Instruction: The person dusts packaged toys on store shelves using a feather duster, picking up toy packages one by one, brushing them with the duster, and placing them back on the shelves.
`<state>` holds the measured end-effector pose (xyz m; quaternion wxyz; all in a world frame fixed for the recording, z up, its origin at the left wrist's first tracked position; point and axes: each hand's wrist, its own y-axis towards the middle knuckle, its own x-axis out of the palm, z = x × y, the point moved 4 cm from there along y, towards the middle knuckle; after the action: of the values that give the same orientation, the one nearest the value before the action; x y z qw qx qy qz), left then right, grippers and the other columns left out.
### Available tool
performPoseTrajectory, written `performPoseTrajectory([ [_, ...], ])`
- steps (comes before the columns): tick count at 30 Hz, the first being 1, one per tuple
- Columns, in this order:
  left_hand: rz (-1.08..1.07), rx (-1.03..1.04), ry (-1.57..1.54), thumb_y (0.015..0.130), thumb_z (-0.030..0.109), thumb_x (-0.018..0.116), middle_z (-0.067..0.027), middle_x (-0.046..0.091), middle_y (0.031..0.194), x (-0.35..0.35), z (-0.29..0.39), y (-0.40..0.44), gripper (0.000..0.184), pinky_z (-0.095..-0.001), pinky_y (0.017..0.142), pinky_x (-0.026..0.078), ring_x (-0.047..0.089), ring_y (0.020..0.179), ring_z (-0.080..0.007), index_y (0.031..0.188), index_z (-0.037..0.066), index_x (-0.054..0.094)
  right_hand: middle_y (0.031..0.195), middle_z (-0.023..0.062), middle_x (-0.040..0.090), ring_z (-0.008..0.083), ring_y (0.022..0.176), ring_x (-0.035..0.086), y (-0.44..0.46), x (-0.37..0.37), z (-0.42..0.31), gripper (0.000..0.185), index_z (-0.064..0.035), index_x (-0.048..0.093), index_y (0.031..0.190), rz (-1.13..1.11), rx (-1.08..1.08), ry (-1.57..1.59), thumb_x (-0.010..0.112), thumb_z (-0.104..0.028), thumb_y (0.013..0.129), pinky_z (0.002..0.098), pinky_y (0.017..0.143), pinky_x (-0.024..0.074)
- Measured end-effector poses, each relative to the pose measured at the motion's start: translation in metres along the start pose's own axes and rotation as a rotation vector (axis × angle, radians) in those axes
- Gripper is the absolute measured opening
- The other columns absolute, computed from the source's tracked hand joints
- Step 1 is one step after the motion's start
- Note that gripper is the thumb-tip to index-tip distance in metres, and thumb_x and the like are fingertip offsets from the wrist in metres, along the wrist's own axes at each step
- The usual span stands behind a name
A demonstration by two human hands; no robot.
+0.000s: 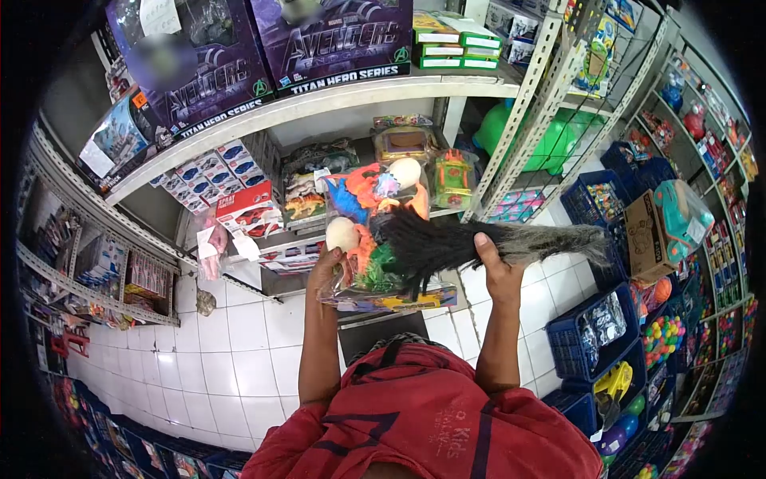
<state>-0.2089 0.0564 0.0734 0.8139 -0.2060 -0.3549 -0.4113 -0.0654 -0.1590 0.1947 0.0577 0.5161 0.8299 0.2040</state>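
My left hand (325, 274) is closed on the left edge of a clear plastic toy pack (367, 231). Orange, blue and green figures and two pale egg shapes show in that pack, above a printed lower edge. My right hand (499, 267) grips a feather duster (455, 243) with black feathers on the left and grey ones on the right. The black feathers lie over the right part of the pack and hide some of it.
Purple boxes (339, 40) stand on the upper shelf (319, 97). Below are a red car box (250, 209) and a bagged green-and-red toy (455, 182). Metal shelf posts (531, 104) rise at the right. Blue baskets (594, 335) and a cardboard box (645, 239) stand farther right.
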Motion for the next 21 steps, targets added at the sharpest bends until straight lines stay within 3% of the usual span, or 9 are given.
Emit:
performPoseTrajectory([
  [4, -0.174, -0.025, 0.074, 0.069, 0.025, 0.069, -0.0120, 0.056, 0.098, 0.008, 0.005, 0.001, 0.066, -0.0207, 0.051, 0.050, 0.060, 0.064, -0.0142, 0.117, -0.004, 0.035, 0.072, 0.0032, 0.054, 0.0117, 0.067, 0.049, -0.005, 0.006, -0.004, 0.020, 0.0016, 0.055, 0.082, -0.083, 0.023, -0.160, 0.064, -0.014, 0.073, 0.0256, 0.062, 0.0407],
  [6, -0.169, -0.016, 0.142, 0.065, 0.022, 0.070, -0.0095, 0.054, 0.099, 0.017, 0.004, 0.000, 0.065, -0.0233, 0.057, 0.050, 0.059, 0.073, -0.0143, 0.116, -0.001, 0.037, 0.061, 0.0057, 0.050, 0.0164, 0.058, 0.047, -0.006, 0.017, -0.008, 0.022, 0.0003, 0.054, 0.073, -0.133, -0.066, -0.288, 0.065, -0.019, 0.072, 0.0295, 0.057, 0.0399],
  [8, -0.046, -0.021, 0.216, 0.060, 0.013, 0.069, -0.0049, 0.054, 0.095, 0.028, 0.006, -0.005, 0.061, -0.0256, 0.062, 0.049, 0.056, 0.075, -0.0130, 0.114, 0.003, 0.040, 0.066, 0.0098, 0.053, 0.0222, 0.063, 0.050, -0.008, 0.032, -0.010, 0.025, 0.0005, 0.056, 0.076, -0.283, -0.053, -0.334, 0.065, -0.022, 0.071, 0.0330, 0.061, 0.0412],
  [10, -0.032, -0.111, 0.150, 0.057, 0.002, 0.061, -0.0078, 0.051, 0.105, 0.008, -0.003, 0.002, 0.066, -0.0291, 0.076, 0.047, 0.054, 0.088, -0.0169, 0.118, 0.003, 0.036, 0.077, 0.0079, 0.057, 0.0162, 0.071, 0.052, -0.012, 0.042, -0.008, 0.026, 0.0020, 0.058, 0.086, -0.346, -0.261, -0.415, 0.068, -0.015, 0.070, 0.0275, 0.066, 0.0413],
  [12, 0.089, -0.108, 0.176, 0.054, -0.001, 0.056, -0.0095, 0.048, 0.108, 0.028, 0.002, -0.004, 0.069, -0.0298, 0.081, 0.045, 0.053, 0.092, -0.0191, 0.119, 0.002, 0.035, 0.082, 0.0141, 0.057, 0.0260, 0.077, 0.054, -0.006, 0.041, -0.003, 0.030, 0.0013, 0.059, 0.084, -0.360, -0.089, -0.391, 0.066, -0.026, 0.071, 0.0344, 0.069, 0.0416],
  [13, 0.147, -0.090, 0.258, 0.051, -0.003, 0.052, -0.0105, 0.047, 0.109, 0.041, 0.006, -0.008, 0.070, -0.0302, 0.085, 0.044, 0.052, 0.095, -0.0204, 0.119, 0.002, 0.034, 0.083, 0.0128, 0.058, 0.0239, 0.077, 0.054, -0.004, 0.036, 0.003, 0.031, 0.0018, 0.059, 0.084, -0.220, 0.000, -0.324, 0.066, -0.026, 0.072, 0.0328, 0.069, 0.0417],
  [14, -0.154, -0.037, 0.148, 0.050, -0.003, 0.050, -0.0104, 0.048, 0.106, 0.028, 0.004, 0.000, 0.072, -0.0305, 0.081, 0.046, 0.053, 0.093, -0.0209, 0.119, 0.002, 0.032, 0.085, 0.0114, 0.059, 0.0218, 0.076, 0.054, -0.003, 0.032, 0.008, 0.031, 0.0024, 0.059, 0.083, -0.081, 0.091, -0.258, 0.066, -0.026, 0.073, 0.0312, 0.068, 0.0419],
  [17, -0.043, -0.041, 0.284, 0.051, -0.002, 0.050, -0.0104, 0.050, 0.102, 0.033, 0.010, -0.004, 0.072, -0.0304, 0.071, 0.051, 0.055, 0.087, -0.0210, 0.120, 0.003, 0.032, 0.081, 0.0101, 0.060, 0.0175, 0.072, 0.054, 0.008, 0.019, 0.018, 0.032, 0.0049, 0.057, 0.087, 0.096, 0.030, -0.272, 0.063, -0.024, 0.076, 0.0289, 0.067, 0.0421],
  [21, -0.032, -0.031, 0.167, 0.054, 0.006, 0.061, -0.0097, 0.051, 0.102, 0.014, 0.002, -0.001, 0.071, -0.0282, 0.072, 0.050, 0.055, 0.089, -0.0204, 0.120, 0.001, 0.033, 0.082, 0.0044, 0.057, 0.0098, 0.075, 0.049, 0.009, 0.013, 0.010, 0.022, 0.0040, 0.057, 0.082, 0.138, 0.017, -0.216, 0.061, -0.017, 0.078, 0.0239, 0.069, 0.0391],
])
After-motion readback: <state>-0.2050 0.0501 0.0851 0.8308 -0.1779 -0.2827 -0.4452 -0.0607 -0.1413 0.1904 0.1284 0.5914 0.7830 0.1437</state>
